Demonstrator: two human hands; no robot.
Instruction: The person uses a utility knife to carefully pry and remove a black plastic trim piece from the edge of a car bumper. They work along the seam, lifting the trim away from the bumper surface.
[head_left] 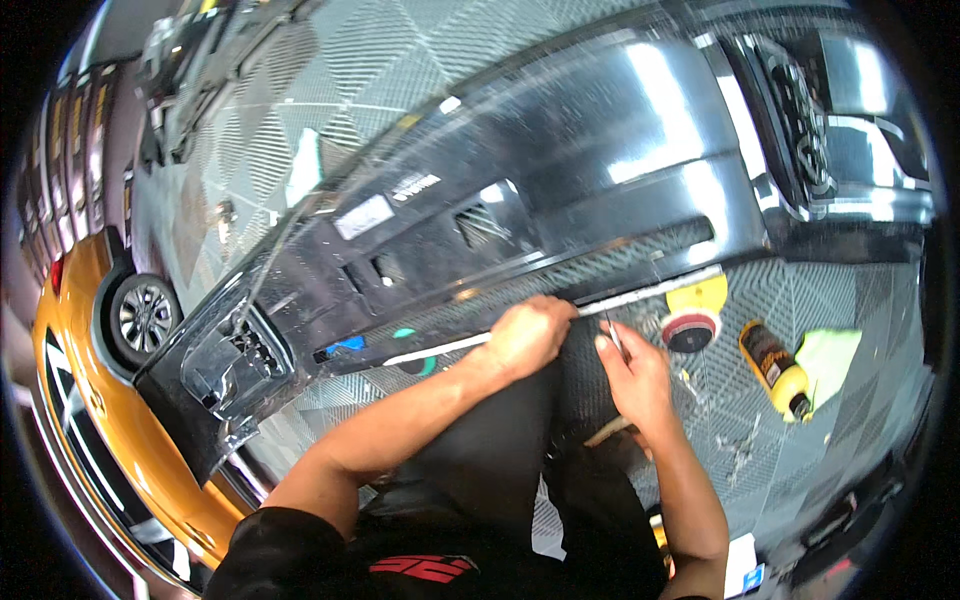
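Observation:
A glossy black car bumper (560, 190) stretches across the view, covered in clear film. Along its lower edge runs a pale strip (640, 295). My left hand (528, 335) is closed on that lower edge, pinching the film or strip there. My right hand (630, 375) sits just to the right and below, gripping a thin metal blade-like tool (612, 335) that points up at the bumper's edge. My dark trousers lie below both hands.
A yellow and red polishing pad (693, 318), a yellow bottle (775, 370) and a green cloth (828, 352) lie on the grey grid floor (760, 450) at right. An orange car (110, 400) stands at left. A second dark vehicle (850, 120) is at top right.

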